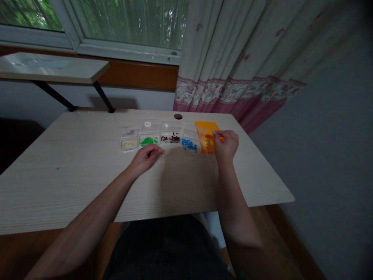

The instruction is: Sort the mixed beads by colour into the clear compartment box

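My left hand [145, 159] rests at the near side of the box of green beads [149, 141], its fingers curled and thumb and fingertips together. What they hold, if anything, is too small to make out. My right hand [227, 146] is closed in a pinch over the right side of an orange box [206, 125] with pale beads [206, 143] in it. Any item in that pinch cannot be made out. Left of the orange box lie blue beads [189, 145] in a clear box. Dark brown beads [171, 137] and yellow beads [128, 144] sit in other clear boxes.
The boxes stand in a row on a pale wooden table [186, 186]. A round hole [178, 116] pierces its back edge. At the back left a raised shelf [55, 68] stands on black legs. A curtain [227, 58] hangs behind, with a wall [326, 147] to the right.
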`<state>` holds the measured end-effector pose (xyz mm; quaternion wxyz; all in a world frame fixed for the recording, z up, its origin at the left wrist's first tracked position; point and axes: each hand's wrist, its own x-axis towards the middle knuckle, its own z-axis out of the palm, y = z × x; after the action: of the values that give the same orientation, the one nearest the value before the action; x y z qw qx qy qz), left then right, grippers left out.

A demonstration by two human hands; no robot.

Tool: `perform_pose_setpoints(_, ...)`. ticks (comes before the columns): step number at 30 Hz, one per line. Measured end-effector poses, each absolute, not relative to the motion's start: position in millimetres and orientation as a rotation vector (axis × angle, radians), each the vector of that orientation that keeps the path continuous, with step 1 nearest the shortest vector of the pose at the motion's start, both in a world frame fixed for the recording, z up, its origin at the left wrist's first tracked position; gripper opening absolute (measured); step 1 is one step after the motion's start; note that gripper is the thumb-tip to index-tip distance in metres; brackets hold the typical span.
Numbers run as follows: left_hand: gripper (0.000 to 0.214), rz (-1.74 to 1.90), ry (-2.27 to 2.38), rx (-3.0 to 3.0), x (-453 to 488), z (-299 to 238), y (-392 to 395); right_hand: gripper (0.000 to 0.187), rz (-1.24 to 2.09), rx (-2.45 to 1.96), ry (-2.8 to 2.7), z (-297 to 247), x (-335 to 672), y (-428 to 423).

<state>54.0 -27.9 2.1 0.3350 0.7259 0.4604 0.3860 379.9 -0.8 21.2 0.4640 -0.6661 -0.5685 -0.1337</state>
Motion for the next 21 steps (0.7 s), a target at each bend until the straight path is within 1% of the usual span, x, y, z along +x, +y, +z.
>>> perform_pose_setpoints(5, 0.028, 1.015, 1.216, 1.902, 54, 3, -28, 0.024, -0.266, -1.991, -1.510, 11, 383, -3)
perform_pose_setpoints(11, 0.029, 0.989, 1.225, 1.906, 55, 6, -29, 0.027, -0.238, -2.044, -1.507, 7, 382, -4)
perform_pose_setpoints(21, 0.026, 1.018, 1.215, 1.885, 55, 4, -28, 0.038, -0.174, -2.168, -1.503, 18, 379, -6)
